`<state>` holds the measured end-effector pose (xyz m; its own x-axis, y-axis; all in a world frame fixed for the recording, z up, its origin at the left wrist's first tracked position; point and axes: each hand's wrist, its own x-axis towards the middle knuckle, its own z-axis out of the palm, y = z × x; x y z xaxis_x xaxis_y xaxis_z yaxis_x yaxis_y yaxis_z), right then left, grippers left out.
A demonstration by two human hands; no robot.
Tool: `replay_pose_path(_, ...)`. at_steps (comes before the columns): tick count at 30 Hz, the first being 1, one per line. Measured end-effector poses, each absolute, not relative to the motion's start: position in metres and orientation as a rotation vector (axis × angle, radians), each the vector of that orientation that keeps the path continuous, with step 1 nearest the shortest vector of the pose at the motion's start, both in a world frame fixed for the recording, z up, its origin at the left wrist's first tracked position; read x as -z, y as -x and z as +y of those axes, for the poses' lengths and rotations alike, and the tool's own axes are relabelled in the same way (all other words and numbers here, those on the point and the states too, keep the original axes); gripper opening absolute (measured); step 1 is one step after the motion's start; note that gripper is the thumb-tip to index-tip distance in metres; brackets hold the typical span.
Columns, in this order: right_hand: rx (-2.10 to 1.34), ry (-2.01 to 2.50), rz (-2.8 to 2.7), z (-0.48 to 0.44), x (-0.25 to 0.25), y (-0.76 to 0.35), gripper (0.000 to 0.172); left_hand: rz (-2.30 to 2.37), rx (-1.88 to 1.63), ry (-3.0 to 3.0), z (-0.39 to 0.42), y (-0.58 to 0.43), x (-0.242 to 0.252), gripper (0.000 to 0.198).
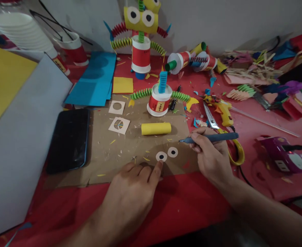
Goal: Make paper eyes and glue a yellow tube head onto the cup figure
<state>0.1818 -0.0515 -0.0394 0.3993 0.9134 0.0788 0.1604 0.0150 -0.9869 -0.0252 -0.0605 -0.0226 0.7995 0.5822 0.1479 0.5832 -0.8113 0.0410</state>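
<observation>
My left hand rests on the brown cardboard sheet, its index finger stretched out and touching a white paper eye circle with a black dot; the other fingers are curled under. A second eye circle lies just to its right. My right hand grips a blue marker, tip pointing left above the circles. A yellow paper roll lies behind them. A paper-cup figure with green accordion arms and a blue strip stands farther back.
A black phone lies at the left beside grey and yellow sheets. Blue paper, a finished cup robot, scissors with yellow handles, a yellow glue gun, a purple device and paper scraps crowd the red table.
</observation>
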Motion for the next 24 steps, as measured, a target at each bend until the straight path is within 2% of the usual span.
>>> replay_pose_path(11,-0.937,1.446,-1.066,-0.055,0.037,-0.176,0.017,-0.827,0.331,2.958,-0.066,0.023,0.026,0.039)
replay_pose_path(15,-0.943,1.525,-1.269,-0.059,0.029,-0.171,0.021,-0.864,0.328,2.933,-0.065,0.022,0.027,0.038)
replay_pose_path(24,-0.873,1.594,-1.641,-0.066,0.033,-0.168,0.012,-0.940,0.236,2.981,-0.066,0.022,0.027,0.040)
